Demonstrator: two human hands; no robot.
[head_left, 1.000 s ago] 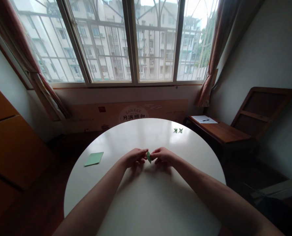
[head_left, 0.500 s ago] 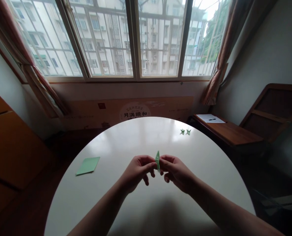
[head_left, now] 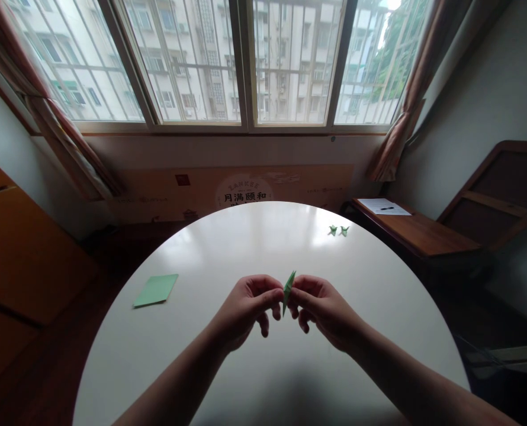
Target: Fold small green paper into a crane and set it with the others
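Note:
Between my hands, above the white round table, is a small piece of folded green paper, narrow and pointed at both ends, tilted with its top to the right. My left hand pinches it from the left with thumb and forefinger. From the other side my right hand grips it in the same way, its lower fingers curled. Fingertips hide the paper's middle. Two small green origami birds sit side by side near the table's far right edge. Toward the left lies a stack of green square paper.
Beyond the table's right edge stands a wooden chair with a white sheet and a pen on its seat. A barred window with tied curtains fills the far side. An orange-brown cabinet is at left.
The folded paper has turned from nearly upright to leaning right at the top. Both hands keep their pinch on it. The whole view has shifted slightly downward.

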